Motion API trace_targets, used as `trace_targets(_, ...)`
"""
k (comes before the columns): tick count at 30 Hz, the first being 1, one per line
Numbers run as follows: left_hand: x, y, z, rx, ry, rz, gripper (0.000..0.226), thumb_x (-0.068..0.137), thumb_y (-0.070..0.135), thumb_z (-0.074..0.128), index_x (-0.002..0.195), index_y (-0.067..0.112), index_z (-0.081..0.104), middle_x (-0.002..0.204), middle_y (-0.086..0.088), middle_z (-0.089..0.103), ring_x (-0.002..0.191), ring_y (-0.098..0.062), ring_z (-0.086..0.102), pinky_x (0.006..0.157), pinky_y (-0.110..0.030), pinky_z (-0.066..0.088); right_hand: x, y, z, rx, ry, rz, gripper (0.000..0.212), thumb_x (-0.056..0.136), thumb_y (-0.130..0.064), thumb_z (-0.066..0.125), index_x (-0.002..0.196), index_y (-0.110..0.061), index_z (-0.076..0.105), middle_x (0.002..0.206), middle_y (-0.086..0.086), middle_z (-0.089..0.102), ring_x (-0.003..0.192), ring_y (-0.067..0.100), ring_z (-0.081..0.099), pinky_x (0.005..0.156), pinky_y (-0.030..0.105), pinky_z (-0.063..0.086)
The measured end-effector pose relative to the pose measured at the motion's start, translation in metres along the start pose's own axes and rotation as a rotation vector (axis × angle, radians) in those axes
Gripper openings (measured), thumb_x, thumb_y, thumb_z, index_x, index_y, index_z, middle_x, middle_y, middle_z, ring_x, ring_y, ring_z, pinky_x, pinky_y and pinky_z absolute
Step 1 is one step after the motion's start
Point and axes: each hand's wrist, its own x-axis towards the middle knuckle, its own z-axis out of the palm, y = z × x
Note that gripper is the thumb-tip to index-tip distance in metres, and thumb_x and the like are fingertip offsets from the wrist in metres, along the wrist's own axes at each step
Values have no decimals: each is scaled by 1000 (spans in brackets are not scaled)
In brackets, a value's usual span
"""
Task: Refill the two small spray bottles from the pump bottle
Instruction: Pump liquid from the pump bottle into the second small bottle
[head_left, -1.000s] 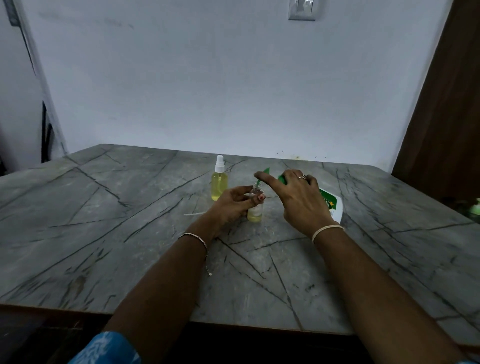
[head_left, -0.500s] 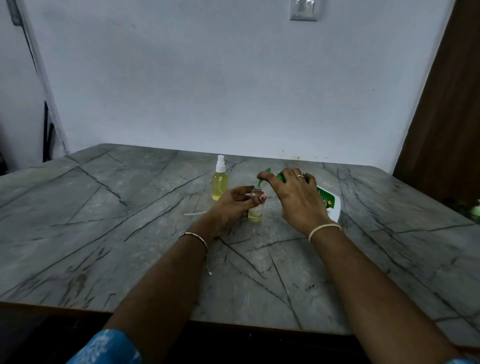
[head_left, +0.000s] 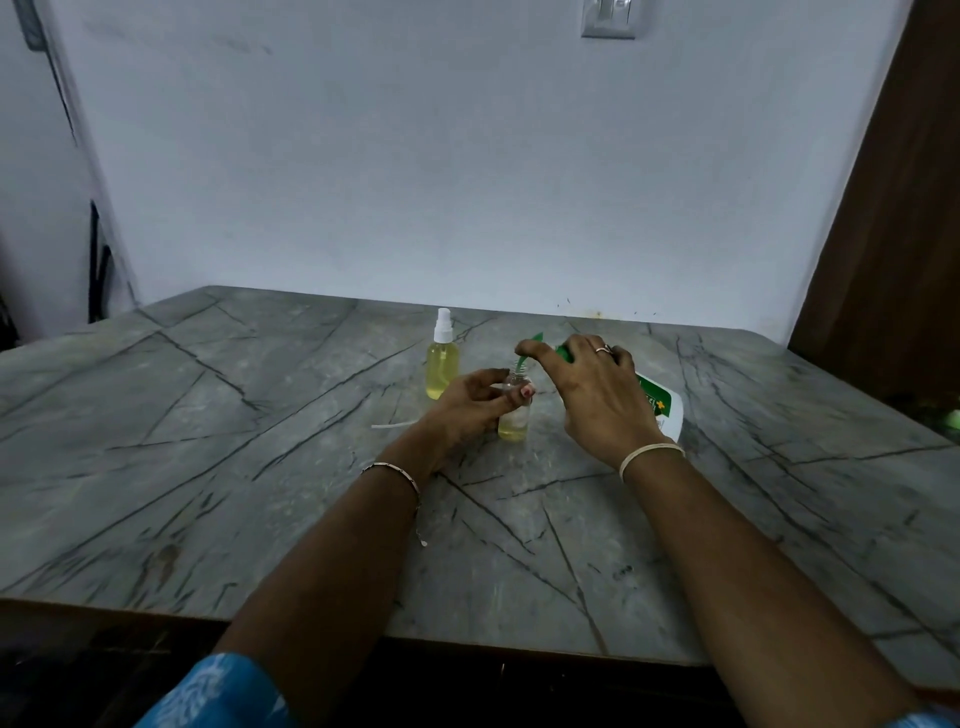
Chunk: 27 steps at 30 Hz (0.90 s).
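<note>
An uncapped small spray bottle (head_left: 514, 423) stands upright on the marble table (head_left: 260, 441), holding a little yellow liquid at its bottom. My left hand (head_left: 467, 408) grips it around the upper body. My right hand (head_left: 592, 395) lies over the green pump head of the white pump bottle (head_left: 662, 408), fingers curled on it, and the green nozzle (head_left: 535, 340) points at the small bottle's open neck. The pump bottle is mostly hidden behind that hand. A second small spray bottle (head_left: 442, 358), capped with a white sprayer and nearly full of yellow liquid, stands to the left.
A thin white dip tube (head_left: 392, 425) lies flat on the table left of my left hand. The wall runs behind the table, with a switch plate (head_left: 609, 18) high up. A brown door (head_left: 904, 182) stands at the right, and a green object (head_left: 951, 418) sits at the right edge.
My right hand has lowered slightly on the pump head, bringing the index finger and nozzle closer over the open bottle. My left hand keeps its hold.
</note>
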Motion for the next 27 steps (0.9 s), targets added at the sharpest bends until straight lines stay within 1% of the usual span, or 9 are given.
trace_targets(2,-1,0,0,13,1,10,41,87,26,66,123,8,56,115,-11,68,110,-20,63,93,-39,53,1,-2,0,1,1,3,86,75,6,59,141,-38,24,116,9,50,116,30,46,99,47,35)
trace_targets(6,-3,3,2,42,1,24,35,88,34,63,117,13,59,110,-8,70,105,-16,64,89,-35,54,-1,0,0,-2,4,1,87,76,4,58,143,-39,23,116,9,50,116,30,47,99,47,35)
trace_targets(12,-3,2,1,31,1,28,36,89,28,63,120,11,56,113,-12,69,106,-20,65,90,-39,54,-5,3,-1,-8,16,-34,99,80,5,53,147,-48,4,108,10,50,110,30,47,93,47,38)
trace_targets(14,-3,3,1,20,-2,23,36,89,26,63,121,10,56,114,-12,69,102,-17,65,83,-32,56,-5,4,-2,-3,0,-31,97,79,5,55,147,-46,8,110,10,49,112,30,47,95,47,37)
trace_targets(17,-5,5,1,4,-7,20,36,90,24,63,122,10,55,114,-11,68,93,-10,66,66,-18,54,-3,2,-2,2,-15,-13,93,76,5,59,144,-42,17,114,9,49,115,30,46,97,47,36)
trace_targets(18,-6,6,1,-6,-10,14,34,90,22,62,121,10,55,114,-12,68,95,-11,66,68,-19,55,-1,1,-2,1,-15,-8,92,74,5,60,143,-41,20,115,8,49,115,30,46,98,47,35)
trace_targets(20,-5,5,1,-20,-17,2,30,90,21,62,118,13,56,115,-13,68,105,-17,65,81,-28,56,1,-1,0,1,-15,-3,88,73,5,61,140,-38,25,115,8,50,116,30,46,98,47,36)
trace_targets(23,-4,4,0,-12,-19,-4,36,88,23,64,121,11,56,117,-13,67,110,-19,63,91,-36,53,1,-1,1,6,3,-1,86,73,6,60,140,-37,28,114,9,50,115,31,47,97,48,35)
trace_targets(27,-2,2,0,-33,-8,-2,40,88,22,65,124,9,54,117,-14,67,111,-20,63,95,-40,51,-3,3,-1,-22,17,-28,92,78,5,54,146,-44,16,110,10,50,111,30,47,95,48,36)
